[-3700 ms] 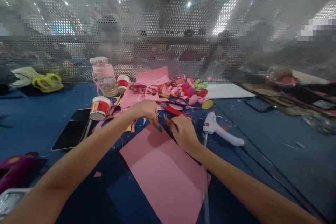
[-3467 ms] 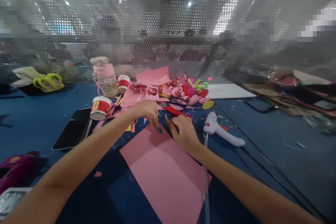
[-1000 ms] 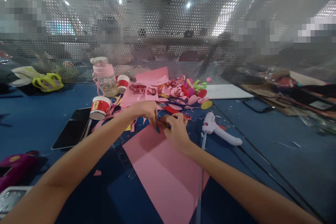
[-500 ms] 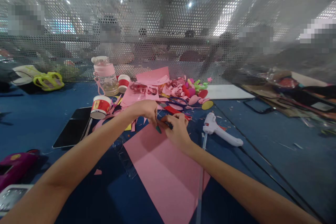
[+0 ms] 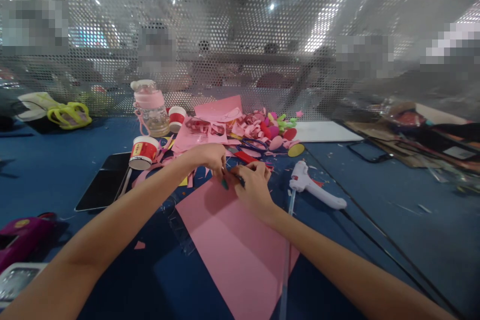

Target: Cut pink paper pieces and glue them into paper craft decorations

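Observation:
A large sheet of pink paper (image 5: pixel 232 245) lies slantwise on the blue table in front of me. Over its far corner my left hand (image 5: pixel 214 159) is closed, fingers pointing down, with a small teal-green object (image 5: pixel 225 183) at the fingertips. Its exact kind is too small to tell. Close beside it, my right hand (image 5: pixel 255 185) is pinched shut, its fingertips almost meeting the left ones. Whatever lies between the right fingers is hidden. A white glue gun (image 5: pixel 318 191) rests to the right, a long clear glue stick (image 5: pixel 287 270) stretching from it across the paper.
Pink paper scraps (image 5: pixel 200 132) and scissors (image 5: pixel 255 146) are heaped behind my hands. On the left stand a bottle (image 5: pixel 152 112), two paper cups (image 5: pixel 143 152), and a black tablet-like slab (image 5: pixel 103 187). A perforated metal screen (image 5: pixel 240 25) closes off the back.
The teal-green object has shifted slightly left and turned in my left fingers. My right fingertips have moved a little. Everything else stays in place.

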A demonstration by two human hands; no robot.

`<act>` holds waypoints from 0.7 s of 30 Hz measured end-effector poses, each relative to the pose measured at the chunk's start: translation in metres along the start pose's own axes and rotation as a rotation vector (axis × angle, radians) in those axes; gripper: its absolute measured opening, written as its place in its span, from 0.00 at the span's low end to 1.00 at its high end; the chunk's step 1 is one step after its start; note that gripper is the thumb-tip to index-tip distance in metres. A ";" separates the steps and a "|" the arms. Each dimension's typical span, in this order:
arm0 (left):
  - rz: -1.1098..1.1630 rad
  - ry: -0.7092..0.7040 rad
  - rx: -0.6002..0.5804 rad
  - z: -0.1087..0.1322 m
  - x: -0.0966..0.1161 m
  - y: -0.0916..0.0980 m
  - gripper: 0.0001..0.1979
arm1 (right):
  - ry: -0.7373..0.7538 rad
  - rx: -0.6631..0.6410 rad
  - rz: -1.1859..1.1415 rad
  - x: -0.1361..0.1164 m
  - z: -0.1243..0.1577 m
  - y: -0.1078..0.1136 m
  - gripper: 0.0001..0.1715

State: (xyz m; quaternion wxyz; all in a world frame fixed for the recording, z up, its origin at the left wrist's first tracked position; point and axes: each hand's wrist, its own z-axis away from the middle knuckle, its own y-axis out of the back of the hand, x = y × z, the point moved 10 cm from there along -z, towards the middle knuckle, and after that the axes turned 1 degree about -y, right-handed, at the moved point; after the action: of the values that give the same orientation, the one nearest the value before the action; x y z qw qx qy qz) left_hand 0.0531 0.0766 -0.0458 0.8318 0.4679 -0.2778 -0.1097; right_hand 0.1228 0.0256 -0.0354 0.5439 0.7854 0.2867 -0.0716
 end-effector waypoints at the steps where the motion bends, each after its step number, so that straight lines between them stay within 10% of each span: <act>1: 0.007 0.008 -0.004 0.000 -0.001 0.000 0.16 | 0.013 -0.003 0.024 -0.002 0.000 0.000 0.09; 21: -0.058 0.069 0.004 -0.002 -0.001 -0.001 0.23 | -0.017 0.043 -0.032 0.000 0.000 0.003 0.06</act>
State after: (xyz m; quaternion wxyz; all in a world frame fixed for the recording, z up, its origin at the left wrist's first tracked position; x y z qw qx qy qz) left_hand 0.0530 0.0780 -0.0474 0.8364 0.4808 -0.2355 -0.1173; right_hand 0.1239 0.0244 -0.0333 0.5282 0.7915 0.2930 -0.0930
